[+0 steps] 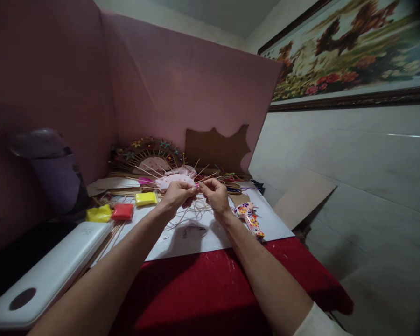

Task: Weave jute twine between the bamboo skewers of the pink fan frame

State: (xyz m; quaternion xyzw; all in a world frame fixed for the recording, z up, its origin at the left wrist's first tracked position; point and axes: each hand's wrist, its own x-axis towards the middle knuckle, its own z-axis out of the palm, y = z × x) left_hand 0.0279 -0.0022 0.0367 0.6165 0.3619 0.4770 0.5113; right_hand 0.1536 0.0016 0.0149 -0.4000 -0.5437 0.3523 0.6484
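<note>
My left hand [180,194] and my right hand [214,194] meet fingertip to fingertip above the white sheet. Both are closed in a pinch. A tiny bright pink bit shows between the fingertips; its kind is too small to tell. Just behind the left hand is a pale pink, dotted half-round piece [175,179], with thin wooden sticks [199,169] fanning out of it. Whether either hand touches this piece is unclear. Loose string [192,210] lies coiled on the sheet below the hands.
A floral glue gun [250,219] lies at right. Yellow [146,199] and red [122,212] clay packets and a white device [49,275] are at left. Behind stand a decorated stick fan [150,151] and cut cardboard [215,147]. Red cloth [203,289] covers the table's near edge.
</note>
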